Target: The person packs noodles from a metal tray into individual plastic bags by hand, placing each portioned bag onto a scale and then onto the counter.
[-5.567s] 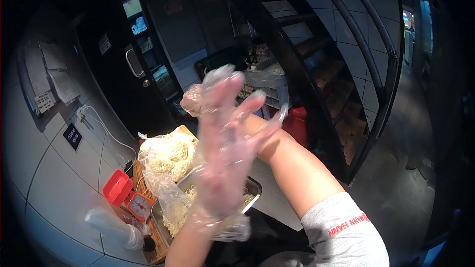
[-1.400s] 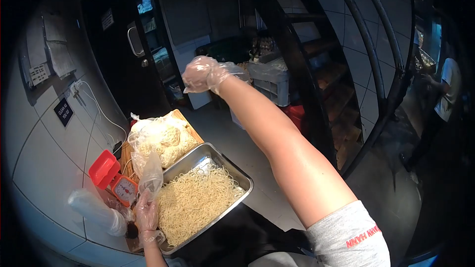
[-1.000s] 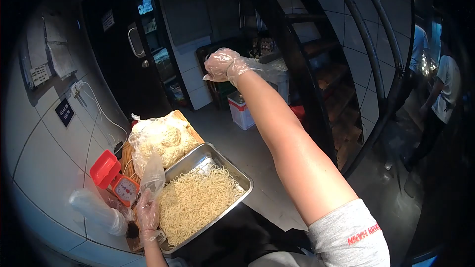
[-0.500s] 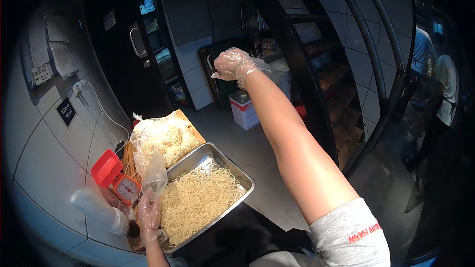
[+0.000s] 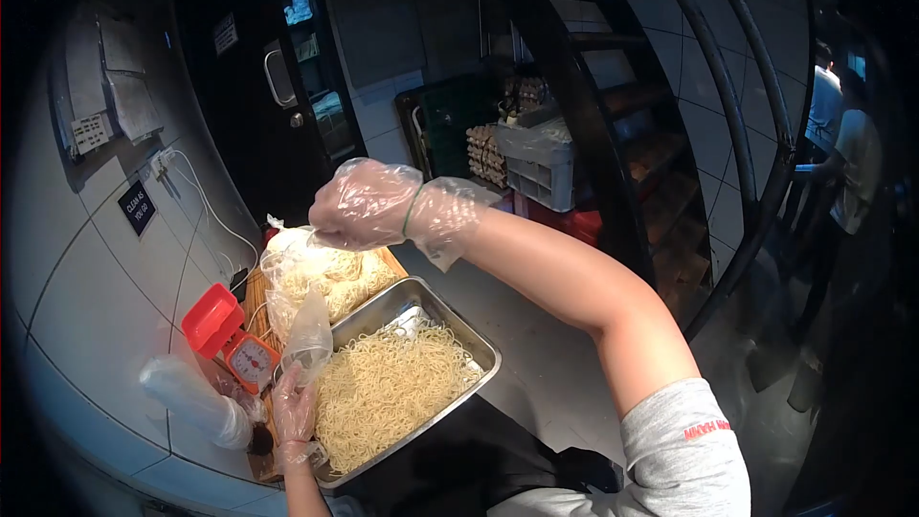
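Observation:
My left hand (image 5: 294, 412), in a clear plastic glove, pinches a small clear plastic bag (image 5: 311, 327) at the left edge of a metal tray (image 5: 485, 349). Loose yellow noodles (image 5: 392, 393) are spread in the tray. My right hand (image 5: 369, 206), also gloved, with a green band at the wrist, is raised above the far side of the tray. Its fingers are curled closed, and whatever may be in them is hidden. Below and behind it lies a large clear bag of noodles (image 5: 325, 282) on a wooden board (image 5: 391, 260).
An orange kitchen scale (image 5: 251, 362) with a red pan (image 5: 212, 321) stands left of the tray, beside a roll of clear plastic bags (image 5: 191, 402). Egg trays (image 5: 486, 155) and a grey crate (image 5: 541, 172) sit by the dark stairs (image 5: 637, 101). Two people (image 5: 847, 153) stand far right.
My right hand has come back towards me, left and down from farther out, with the elbow now bent. My left hand keeps its hold on the small bag.

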Available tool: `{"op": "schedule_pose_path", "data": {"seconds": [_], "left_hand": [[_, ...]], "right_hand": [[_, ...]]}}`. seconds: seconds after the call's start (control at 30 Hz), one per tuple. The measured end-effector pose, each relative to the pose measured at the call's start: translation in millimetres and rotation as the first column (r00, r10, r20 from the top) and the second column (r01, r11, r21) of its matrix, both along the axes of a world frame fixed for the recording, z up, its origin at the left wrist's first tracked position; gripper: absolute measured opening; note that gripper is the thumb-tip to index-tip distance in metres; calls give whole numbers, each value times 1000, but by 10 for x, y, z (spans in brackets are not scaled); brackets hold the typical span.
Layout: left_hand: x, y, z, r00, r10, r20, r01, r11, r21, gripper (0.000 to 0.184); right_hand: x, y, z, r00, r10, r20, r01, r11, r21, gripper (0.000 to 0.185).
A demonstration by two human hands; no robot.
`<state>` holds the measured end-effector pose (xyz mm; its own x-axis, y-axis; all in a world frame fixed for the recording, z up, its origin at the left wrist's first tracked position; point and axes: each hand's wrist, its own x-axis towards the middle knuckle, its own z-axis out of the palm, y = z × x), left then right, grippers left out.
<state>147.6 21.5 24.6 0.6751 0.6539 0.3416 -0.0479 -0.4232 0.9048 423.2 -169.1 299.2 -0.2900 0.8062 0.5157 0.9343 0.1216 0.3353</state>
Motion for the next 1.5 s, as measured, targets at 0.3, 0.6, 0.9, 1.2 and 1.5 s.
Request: {"op": "schedule_pose_path", "data": {"seconds": [0.3,0.6,0.9,1.2,1.5], "left_hand": [[14,-21,-21,997,67,27,-69,995,66,42],[5,-15,6,1000,8,5,-8,1000,11,48],[22,-17,-33,998,37,44,-37,999,-18,41],[19,-5,-23,999,37,20,-37,999,13,43],[12,-80,65,999,42,-1,-42,999,-22,43]], "right_hand": [[914,359,-403,908,-419,-5,408,886,-222,23],[1474,63,-529,702,-712,-12,695,688,-209,20],[1793,-152,-595,659,-749,-69,731,660,-177,19],[1807,-213,-595,659,-748,-80,730,661,-173,23],[681,49,-285,993,-106,-42,106,994,4,22]]}}
